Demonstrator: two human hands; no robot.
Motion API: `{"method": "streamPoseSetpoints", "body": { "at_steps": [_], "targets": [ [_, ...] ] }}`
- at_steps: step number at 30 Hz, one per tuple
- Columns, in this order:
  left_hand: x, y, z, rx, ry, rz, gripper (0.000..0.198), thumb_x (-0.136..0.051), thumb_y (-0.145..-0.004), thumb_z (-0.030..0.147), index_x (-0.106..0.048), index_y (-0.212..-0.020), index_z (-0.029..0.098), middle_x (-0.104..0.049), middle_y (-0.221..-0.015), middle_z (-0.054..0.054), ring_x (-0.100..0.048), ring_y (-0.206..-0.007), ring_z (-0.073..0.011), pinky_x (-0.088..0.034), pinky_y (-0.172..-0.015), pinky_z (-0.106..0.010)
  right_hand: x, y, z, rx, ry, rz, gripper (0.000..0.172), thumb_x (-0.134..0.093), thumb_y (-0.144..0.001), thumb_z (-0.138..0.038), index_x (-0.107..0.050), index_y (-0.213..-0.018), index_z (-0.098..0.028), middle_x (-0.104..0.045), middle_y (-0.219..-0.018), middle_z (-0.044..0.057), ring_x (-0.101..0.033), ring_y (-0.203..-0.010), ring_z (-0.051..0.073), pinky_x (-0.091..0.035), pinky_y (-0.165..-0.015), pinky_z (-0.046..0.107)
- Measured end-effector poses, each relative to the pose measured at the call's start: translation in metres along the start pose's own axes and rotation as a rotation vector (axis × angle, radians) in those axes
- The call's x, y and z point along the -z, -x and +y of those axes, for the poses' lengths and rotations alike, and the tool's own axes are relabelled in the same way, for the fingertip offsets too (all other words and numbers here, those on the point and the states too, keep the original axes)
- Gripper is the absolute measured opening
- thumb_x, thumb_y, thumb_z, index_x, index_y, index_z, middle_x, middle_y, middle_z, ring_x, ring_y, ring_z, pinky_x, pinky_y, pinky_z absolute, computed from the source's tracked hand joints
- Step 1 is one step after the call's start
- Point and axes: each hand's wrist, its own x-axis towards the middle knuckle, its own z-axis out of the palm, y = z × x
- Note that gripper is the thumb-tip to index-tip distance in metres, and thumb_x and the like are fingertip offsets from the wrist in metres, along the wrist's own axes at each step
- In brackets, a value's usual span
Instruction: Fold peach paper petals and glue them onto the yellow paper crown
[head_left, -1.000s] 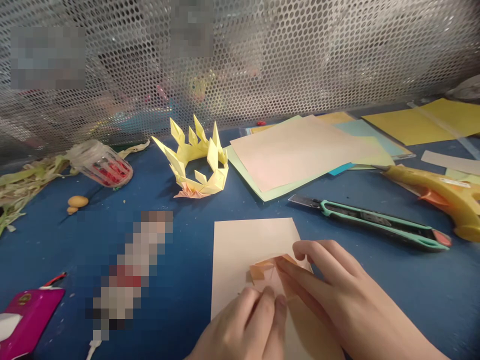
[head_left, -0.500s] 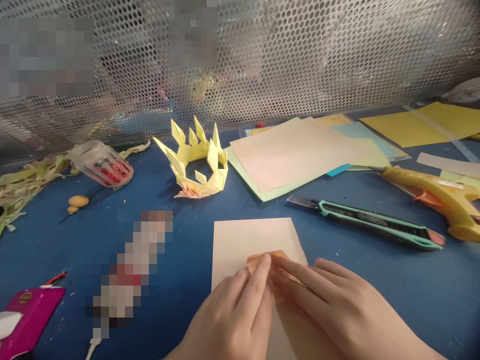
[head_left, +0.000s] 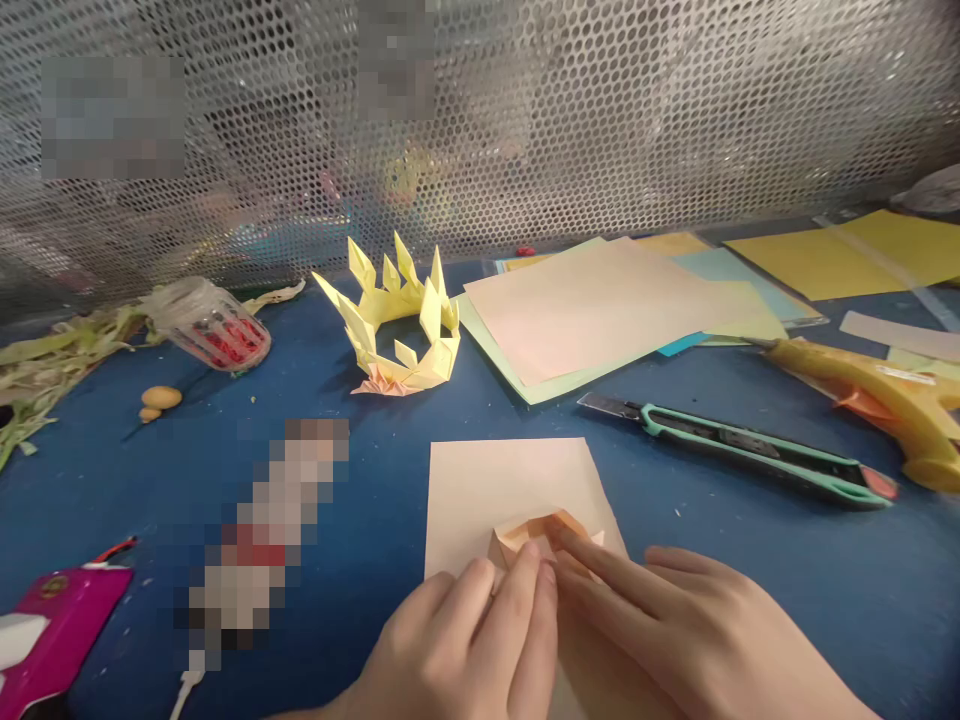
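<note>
A small piece of folded orange-pink paper [head_left: 519,532] lies on a pale sheet [head_left: 499,475] in front of me, its top flap partly lifted. My left hand [head_left: 472,635] has its fingers drawn together over the near left part of the fold. From the right, my right hand [head_left: 690,615] presses two fingertips onto the same piece, thumb out of sight. Both hands hold the folded paper between them and hide its lower part. Beyond the sheet stands a yellow paper crown [head_left: 364,335] with a pleated pink piece at its front.
A utility knife [head_left: 757,450], blade showing, and a yellow glue gun [head_left: 855,385] lie at right. Coloured sheets [head_left: 592,310] are stacked behind. At left are a tipped plastic jar [head_left: 217,325], a magenta object [head_left: 67,620] and a blurred-out item. Perforated metal mesh [head_left: 615,130] closes the back.
The folded paper's upper edge has risen and spread open, showing an inner flap. My left fingers have shifted slightly right and down. The view has moved a little.
</note>
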Motion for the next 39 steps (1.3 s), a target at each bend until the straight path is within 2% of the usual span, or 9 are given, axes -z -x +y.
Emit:
{"method": "streamPoseSetpoints", "body": {
  "at_steps": [2,6,9,14,19,26,31,35,39],
  "targets": [
    [-0.001,0.000,0.000,0.031,0.014,0.013,0.029,-0.050,-0.090,0.001,-0.077,-0.102,0.007,-0.082,-0.090,-0.007,-0.075,-0.064,-0.0183,-0.059,-0.048,-0.024,-0.001,0.001,-0.001,-0.008,0.013,-0.006,0.030,-0.046,-0.083,-0.002,-0.071,-0.086,-0.019,-0.079,-0.111,0.009,-0.061,-0.047,0.011,-0.045,-0.042,0.025],
    [-0.004,-0.001,0.000,0.121,0.022,-0.067,0.031,-0.047,-0.090,0.002,-0.076,-0.103,0.005,-0.079,-0.085,-0.009,-0.074,-0.066,-0.0189,-0.058,-0.052,-0.023,-0.002,0.001,0.000,-0.002,0.031,-0.006,0.036,-0.046,-0.083,-0.001,-0.074,-0.098,-0.018,-0.080,-0.107,0.009,-0.071,-0.063,0.015,-0.048,-0.045,0.024],
    [-0.006,-0.001,0.000,0.143,0.014,-0.086,0.033,-0.044,-0.090,0.001,-0.076,-0.097,0.006,-0.078,-0.081,-0.009,-0.073,-0.065,-0.0192,-0.057,-0.052,-0.023,-0.003,0.000,0.001,-0.014,0.014,-0.011,0.036,-0.045,-0.084,-0.002,-0.074,-0.100,-0.017,-0.079,-0.110,0.010,-0.073,-0.064,0.016,-0.050,-0.045,0.025],
    [-0.008,0.008,0.002,0.104,0.019,-0.082,0.035,-0.041,-0.093,0.003,-0.076,-0.096,0.008,-0.080,-0.093,-0.010,-0.075,-0.071,-0.0213,-0.059,-0.053,-0.025,-0.001,-0.002,-0.001,-0.020,0.007,-0.013,0.040,-0.044,-0.082,0.002,-0.075,-0.098,-0.019,-0.080,-0.108,0.007,-0.070,-0.058,0.015,-0.050,-0.045,0.026],
    [-0.009,0.014,0.002,0.079,0.003,-0.040,0.032,-0.043,-0.091,0.000,-0.075,-0.096,0.005,-0.081,-0.094,-0.012,-0.078,-0.085,-0.0261,-0.064,-0.068,-0.028,-0.001,-0.002,-0.002,0.009,0.020,0.006,0.037,-0.044,-0.083,0.002,-0.074,-0.089,-0.019,-0.080,-0.105,0.009,-0.072,-0.065,0.016,-0.048,-0.044,0.025],
    [-0.010,0.011,0.001,0.122,0.097,-0.069,0.034,-0.039,-0.094,0.001,-0.072,-0.100,0.003,-0.078,-0.085,-0.013,-0.076,-0.076,-0.0238,-0.065,-0.068,-0.029,-0.003,0.005,0.001,-0.067,-0.031,-0.021,0.037,-0.047,-0.086,-0.003,-0.074,-0.103,-0.021,-0.080,-0.090,0.005,-0.061,-0.047,0.012,-0.045,-0.043,0.024],
    [-0.012,0.016,0.003,0.214,0.197,-0.132,0.037,-0.034,-0.100,0.010,-0.070,-0.106,0.006,-0.074,-0.088,-0.013,-0.072,-0.076,-0.0197,-0.064,-0.071,-0.025,-0.002,0.004,-0.001,-0.015,0.031,-0.042,0.038,-0.047,-0.082,-0.002,-0.074,-0.102,-0.020,-0.079,-0.110,0.008,-0.060,-0.047,0.011,-0.043,-0.042,0.025],
    [-0.011,0.018,0.003,0.207,0.226,-0.142,0.036,-0.034,-0.100,0.011,-0.069,-0.108,0.005,-0.072,-0.089,-0.015,-0.069,-0.077,-0.0209,-0.063,-0.070,-0.028,-0.001,0.002,-0.004,0.023,0.100,-0.039,0.033,-0.048,-0.078,-0.002,-0.073,-0.091,-0.019,-0.080,-0.103,0.007,-0.060,-0.046,0.012,-0.042,-0.040,0.026],
    [-0.007,0.017,0.003,0.220,0.186,-0.248,0.036,-0.040,-0.097,0.011,-0.065,-0.123,0.005,-0.070,-0.096,-0.015,-0.065,-0.077,-0.0234,-0.060,-0.065,-0.035,-0.002,0.001,-0.006,0.015,0.120,-0.033,0.035,-0.048,-0.077,-0.003,-0.073,-0.097,-0.016,-0.080,-0.103,0.008,-0.057,-0.043,0.012,-0.043,-0.039,0.027]
  ]
}}
